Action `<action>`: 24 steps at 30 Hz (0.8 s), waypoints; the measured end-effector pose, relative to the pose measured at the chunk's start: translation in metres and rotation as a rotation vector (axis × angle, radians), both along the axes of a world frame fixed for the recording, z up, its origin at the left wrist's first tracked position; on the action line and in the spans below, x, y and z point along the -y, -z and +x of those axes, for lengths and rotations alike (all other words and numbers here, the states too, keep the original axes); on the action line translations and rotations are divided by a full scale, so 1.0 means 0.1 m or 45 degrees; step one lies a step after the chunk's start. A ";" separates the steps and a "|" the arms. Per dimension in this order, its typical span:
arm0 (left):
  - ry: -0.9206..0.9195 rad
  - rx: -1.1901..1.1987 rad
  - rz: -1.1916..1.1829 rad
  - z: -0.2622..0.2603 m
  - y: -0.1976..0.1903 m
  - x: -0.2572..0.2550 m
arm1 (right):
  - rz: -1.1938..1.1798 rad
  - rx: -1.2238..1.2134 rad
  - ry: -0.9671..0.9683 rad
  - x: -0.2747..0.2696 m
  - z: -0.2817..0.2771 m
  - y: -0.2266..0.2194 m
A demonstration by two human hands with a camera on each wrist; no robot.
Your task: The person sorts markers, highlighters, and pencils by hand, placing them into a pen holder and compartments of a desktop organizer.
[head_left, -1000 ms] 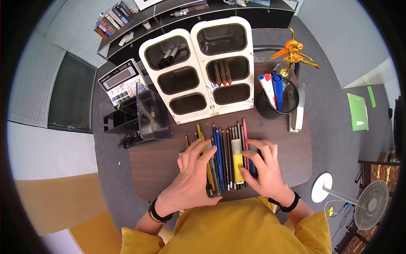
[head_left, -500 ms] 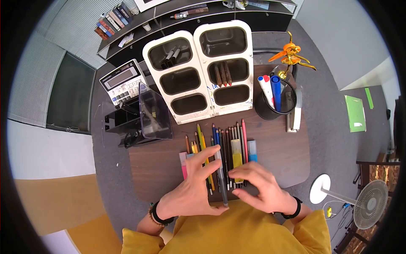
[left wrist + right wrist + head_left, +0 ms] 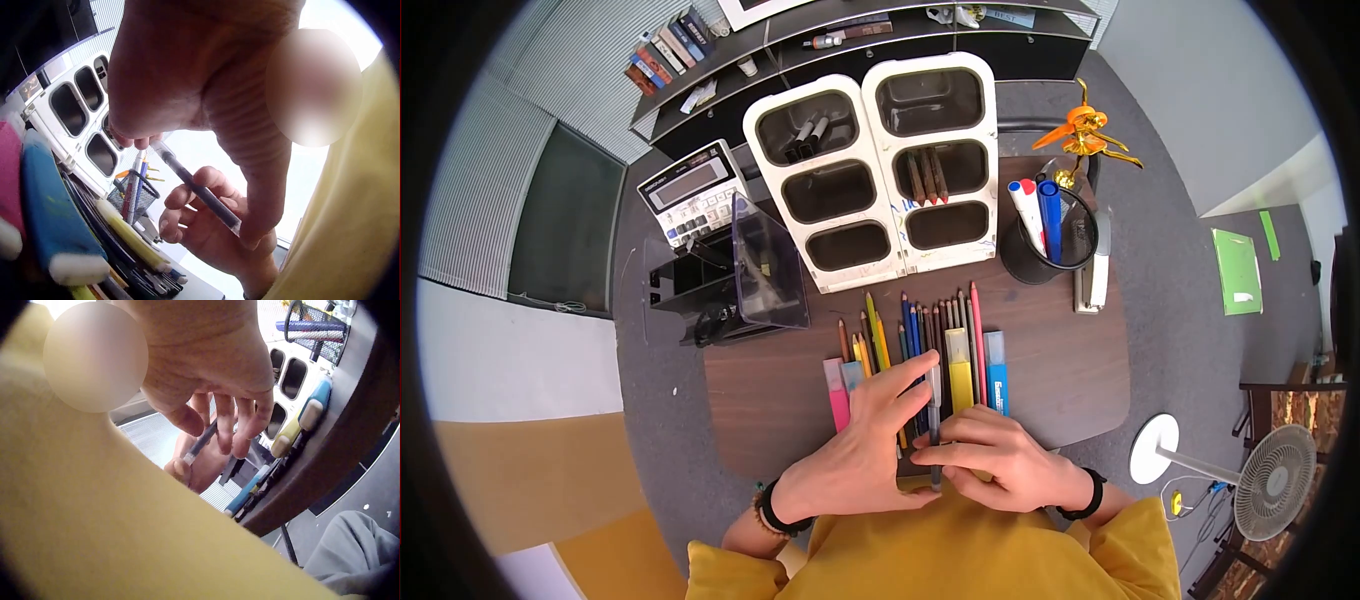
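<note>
My left hand (image 3: pixel 850 452) holds a slim pen (image 3: pixel 220 211) lengthwise, thumb at one end and fingertips at the other. The pen has a clear section and a dark grey section. My right hand (image 3: pixel 1015 458) pinches the dark section between thumb and fingers. Under the hands lies a row of colored pencils (image 3: pixel 975 320) on the brown table (image 3: pixel 1060 370). Among them are a yellow highlighter (image 3: pixel 959 375), a blue highlighter (image 3: pixel 996 372) and a pink highlighter (image 3: pixel 836 390). The left hand covers part of the row.
Behind the row stands a white organizer (image 3: pixel 855 283) with dark compartments, some holding pens and pencils. A black mesh cup (image 3: pixel 1040 265) of markers and a stapler (image 3: pixel 1092 285) are at the right. At the left are a clear-and-black holder (image 3: pixel 770 290) and a calculator (image 3: pixel 690 190).
My left hand has lifted the pen off the row and moved it slightly right. The right hand has left the yellow highlighter and come to the pen. The blue highlighter is now uncovered.
</note>
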State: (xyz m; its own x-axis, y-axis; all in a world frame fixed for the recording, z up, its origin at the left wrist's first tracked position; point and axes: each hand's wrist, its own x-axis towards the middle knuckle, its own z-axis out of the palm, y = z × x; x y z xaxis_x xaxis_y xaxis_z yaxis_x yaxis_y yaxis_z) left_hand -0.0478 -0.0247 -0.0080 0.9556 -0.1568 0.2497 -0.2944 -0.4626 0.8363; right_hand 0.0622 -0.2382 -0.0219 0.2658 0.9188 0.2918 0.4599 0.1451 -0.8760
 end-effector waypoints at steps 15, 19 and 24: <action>0.066 -0.178 0.050 0.00 -0.15 -0.01 | 0.067 -0.103 0.187 0.00 -0.01 0.02; 0.110 -0.418 0.159 -0.02 -0.18 0.02 | 0.097 -0.210 0.310 0.04 0.01 0.01; 0.147 -0.361 0.125 -0.01 -0.15 0.02 | 0.169 -0.309 0.328 0.03 0.04 0.04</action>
